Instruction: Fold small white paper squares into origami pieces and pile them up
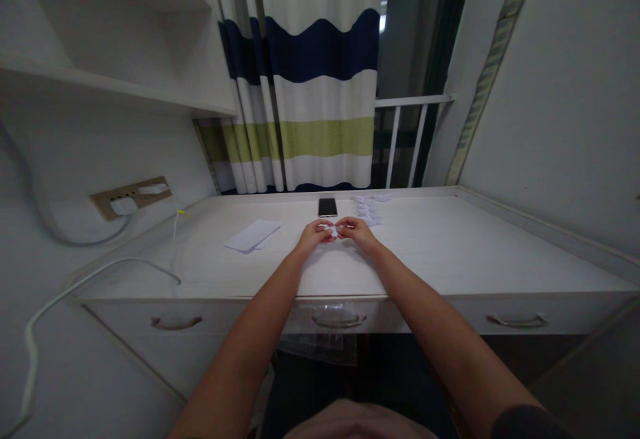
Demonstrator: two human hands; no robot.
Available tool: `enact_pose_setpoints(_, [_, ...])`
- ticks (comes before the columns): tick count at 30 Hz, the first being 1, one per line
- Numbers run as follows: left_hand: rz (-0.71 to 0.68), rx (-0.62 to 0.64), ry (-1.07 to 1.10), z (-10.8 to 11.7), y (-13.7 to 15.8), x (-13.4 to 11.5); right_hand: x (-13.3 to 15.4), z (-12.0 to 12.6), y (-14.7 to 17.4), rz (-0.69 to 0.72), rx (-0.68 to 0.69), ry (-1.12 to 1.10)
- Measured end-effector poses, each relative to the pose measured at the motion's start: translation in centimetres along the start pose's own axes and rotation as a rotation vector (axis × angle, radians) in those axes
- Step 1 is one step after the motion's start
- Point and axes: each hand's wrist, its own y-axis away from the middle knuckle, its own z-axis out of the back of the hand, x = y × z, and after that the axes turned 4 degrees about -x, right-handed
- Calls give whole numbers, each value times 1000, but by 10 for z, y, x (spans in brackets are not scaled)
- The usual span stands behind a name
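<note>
Both of my hands meet over the middle of the white desk (350,272), with a small piece of folded white paper (334,230) between them. My left hand (316,234) pinches the paper's left side. On its right side, the fingers of my right hand (356,231) close on the same piece. Fingers cover much of the paper, so its exact shape is hard to make out. Just beyond my right hand lie several small folded paper pieces (367,209), arranged in a column. A dark phone (327,208) lies flat behind my hands.
A stack of white paper sheets (253,235) lies on the desk to the left. A white cable (125,260) crosses the desk's left end, below a wall socket (131,198). Drawers with metal handles (339,322) line the front edge. A striped curtain (325,99) hangs behind.
</note>
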Motion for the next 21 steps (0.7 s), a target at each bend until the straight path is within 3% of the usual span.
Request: enact_pose_setpoints(21, [68, -110, 6, -8, 4, -11, 3, -3, -1, -130, -19, -27])
